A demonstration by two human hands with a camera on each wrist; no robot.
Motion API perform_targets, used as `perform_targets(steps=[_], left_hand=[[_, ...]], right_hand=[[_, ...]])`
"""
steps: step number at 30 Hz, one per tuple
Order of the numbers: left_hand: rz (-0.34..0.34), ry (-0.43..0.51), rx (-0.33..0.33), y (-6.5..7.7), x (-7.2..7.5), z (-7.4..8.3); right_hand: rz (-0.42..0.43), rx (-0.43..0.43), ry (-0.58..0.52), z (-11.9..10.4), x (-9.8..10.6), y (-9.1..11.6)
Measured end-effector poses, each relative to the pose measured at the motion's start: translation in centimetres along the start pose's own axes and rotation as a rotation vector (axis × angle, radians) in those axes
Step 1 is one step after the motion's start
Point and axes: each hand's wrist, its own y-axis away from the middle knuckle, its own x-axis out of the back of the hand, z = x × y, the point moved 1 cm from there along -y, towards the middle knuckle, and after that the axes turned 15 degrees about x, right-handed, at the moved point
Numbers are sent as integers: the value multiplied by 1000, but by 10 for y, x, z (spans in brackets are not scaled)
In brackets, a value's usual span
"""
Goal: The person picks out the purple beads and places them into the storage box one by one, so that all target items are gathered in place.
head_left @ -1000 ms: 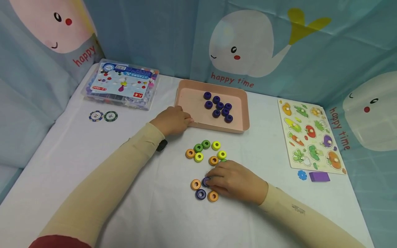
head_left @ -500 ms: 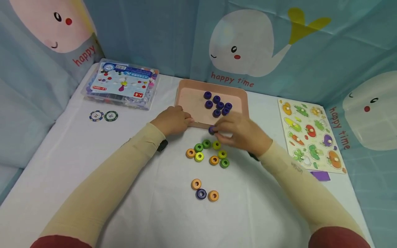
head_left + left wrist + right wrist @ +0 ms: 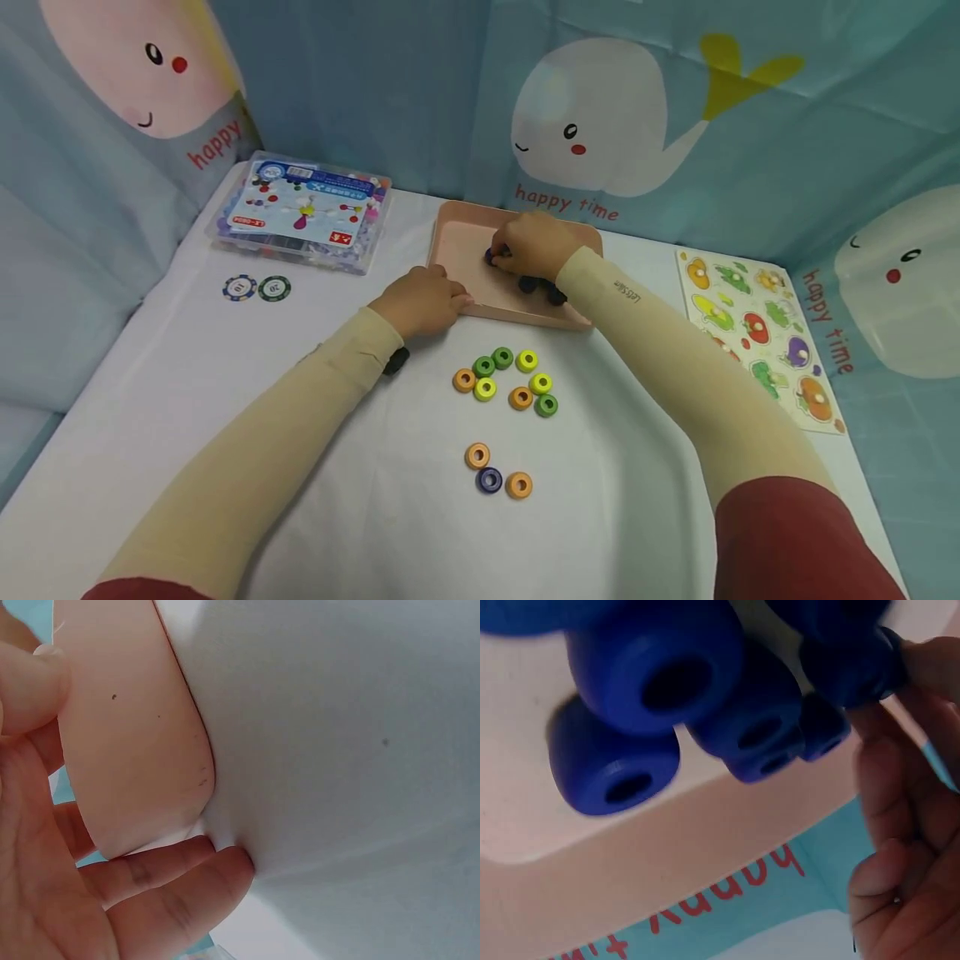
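Note:
In the head view my left hand (image 3: 422,300) holds the near left corner of a shallow pink tray (image 3: 517,317). The left wrist view has the thumb on the tray's rim and the fingers around its corner. Reaching into the tray, my right hand (image 3: 538,244) pinches a dark blue ring-shaped bead (image 3: 491,257) between thumb and fingers. Several more blue beads (image 3: 615,761) sit beside it in the tray, partly hidden by the hand and sleeve in the head view. One dark blue bead (image 3: 489,480) lies on the white table with two orange beads (image 3: 519,486) close by.
Green (image 3: 502,358), yellow (image 3: 485,389) and orange (image 3: 464,381) beads lie loosely grouped in front of the tray. A clear plastic box (image 3: 300,212) and two poker chips (image 3: 274,288) are at the left. A vegetable puzzle board (image 3: 772,367) lies right, partly behind the right sleeve.
My right hand has picked up a blue bead from the near group and carried it forward into the tray. The left hand stays at the tray's corner.

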Motion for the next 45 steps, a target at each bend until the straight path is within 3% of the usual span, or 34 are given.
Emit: perform_targets(steps=[5,9,11,16,19,22,29,36,45], left_hand=[[4,-7,1,0,-1,0],[-8,-10,3,-1,-1,0],[-8,-9,1,-1,-2,0],[17,-23,-19,-1,-2,-1],[20,-23,-13,2,2,-1],[19,-11,2,3,4,-1],[14,22,19,0,0,-2],[10,16,18,-1,-1,-1],[3,24,18,4,0,1]], right_hand=[[44,-50,16,-5,-1,8],[165,-97,-4,-23,7,32],[237,-40,-51,-42,6,51],[310,263,-202,-110,-18,111],[313,360,-214,-151,-39,140],[337,408,-156,-176,-57,155],[303,413,-72,-191,-77,161],[291,453,-46,-201,-78,161],[302,437,-70,-208,-75,163]])
